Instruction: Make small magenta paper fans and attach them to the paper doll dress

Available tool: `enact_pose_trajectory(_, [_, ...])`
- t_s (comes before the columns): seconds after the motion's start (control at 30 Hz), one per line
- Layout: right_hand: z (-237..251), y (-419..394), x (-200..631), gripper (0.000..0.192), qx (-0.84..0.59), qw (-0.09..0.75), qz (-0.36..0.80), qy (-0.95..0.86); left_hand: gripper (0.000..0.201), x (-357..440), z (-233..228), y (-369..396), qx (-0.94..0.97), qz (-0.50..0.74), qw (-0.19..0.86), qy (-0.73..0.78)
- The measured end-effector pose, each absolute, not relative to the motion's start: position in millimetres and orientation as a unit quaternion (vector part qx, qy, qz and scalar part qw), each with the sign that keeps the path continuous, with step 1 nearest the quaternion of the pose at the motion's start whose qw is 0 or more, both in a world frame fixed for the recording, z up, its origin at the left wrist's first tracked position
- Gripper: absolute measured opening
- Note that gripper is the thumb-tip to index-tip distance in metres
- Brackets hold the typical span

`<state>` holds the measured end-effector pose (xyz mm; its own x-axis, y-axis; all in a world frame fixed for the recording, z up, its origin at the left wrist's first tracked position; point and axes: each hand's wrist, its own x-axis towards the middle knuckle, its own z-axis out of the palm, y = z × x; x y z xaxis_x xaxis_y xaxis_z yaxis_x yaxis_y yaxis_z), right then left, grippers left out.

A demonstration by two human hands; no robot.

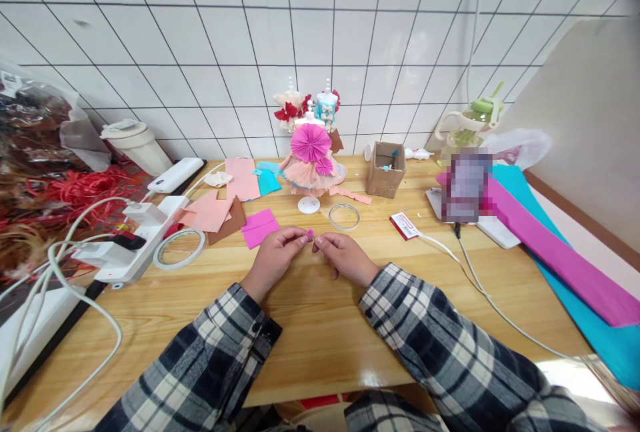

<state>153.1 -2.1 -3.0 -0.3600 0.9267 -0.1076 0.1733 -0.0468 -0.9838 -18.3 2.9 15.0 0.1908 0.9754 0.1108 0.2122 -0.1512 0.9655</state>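
Counter: Since both my hands work low over the wooden counter (320, 325), I read it as the base for every risk here; it is crowded behind the hands, so anything dropped could vanish among scraps.
Crepe rolls: the long magenta roll (560, 252) on the teal sheet (600, 332) lies well to the right of the paper dress; my right sleeve could drag it if the elbow swings out.
Power strip: the white power strip (140, 239) and its looping cables sit to the left of the paper dress; a caught cuff might tug them across the work.
Paper dress: the pink pleated paper dress (311, 165) stands upright directly behind my hands; a forward lurch could tip it off its stand.
Tape rings: one tape ring (179, 248) lies to the front left of the dress, a smaller ring (344, 216) to its front right, both near enough to be nudged.
Left hand: my left hand (276, 255) pinches one end of the scrap, fingers pressed together.
Right hand: my right hand (345, 255) meets it, fingers closed on the other end.
Magenta scrap: the tiny magenta scrap (311, 234) sits between both fingertips, in front of the dress; I judge that too hard a pull would tear it, and a loose pinch would let it flick away.
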Motion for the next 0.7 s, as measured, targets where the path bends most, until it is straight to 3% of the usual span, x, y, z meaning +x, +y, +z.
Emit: enact_pose_trajectory(0.7, [0.7,-2.6,153.8,0.040,-0.444,0.350,0.593,-0.574,0.022,-18.9,12.4,4.4,0.651,0.412,0.441,0.460])
